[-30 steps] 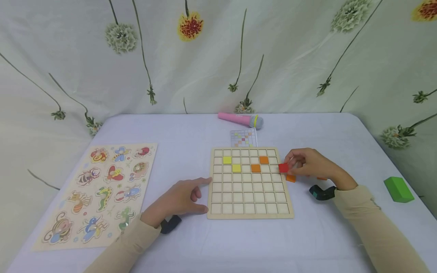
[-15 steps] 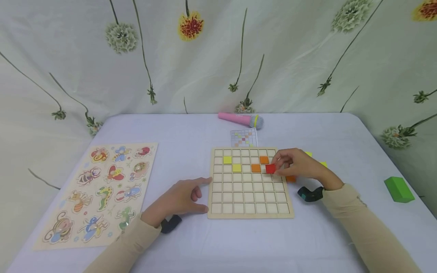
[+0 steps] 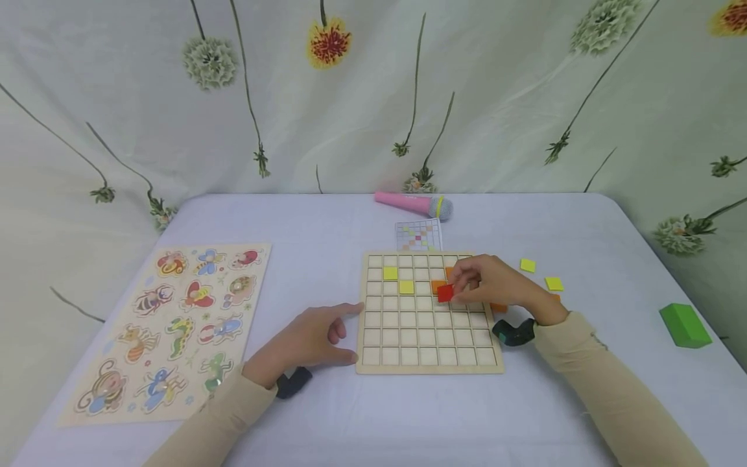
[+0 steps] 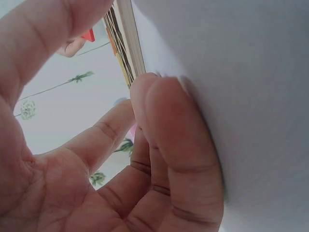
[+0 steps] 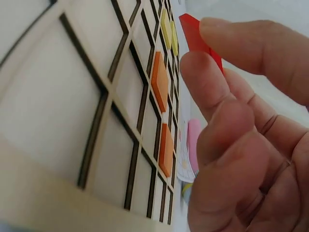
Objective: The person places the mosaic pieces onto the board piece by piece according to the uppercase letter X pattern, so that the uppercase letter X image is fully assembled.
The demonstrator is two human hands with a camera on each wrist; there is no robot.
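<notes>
A red square tile (image 3: 445,293) is pinched between thumb and fingers of my right hand (image 3: 487,280), over the upper middle of the wooden grid board (image 3: 430,370). In the right wrist view the red tile (image 5: 193,32) is raised off the grid and tilted. My left hand (image 3: 309,337) lies at the board's left edge, index finger and thumb stretched out to it and the other fingers bent. Two yellow tiles (image 3: 390,273) sit in cells toward the upper left. Two orange tiles (image 5: 160,81) sit in cells toward the upper right, partly covered by my right hand in the head view.
A small pattern card (image 3: 418,235) lies just behind the board, and a pink microphone (image 3: 413,203) behind that. Loose yellow tiles (image 3: 528,265) and orange tiles (image 3: 499,307) lie right of the board. An insect puzzle (image 3: 175,331) is at left, a green block (image 3: 685,325) at right.
My right hand has carried the red tile leftward from the board's right edge to over its upper middle, uncovering loose yellow tiles on the right. My left hand has stayed in place.
</notes>
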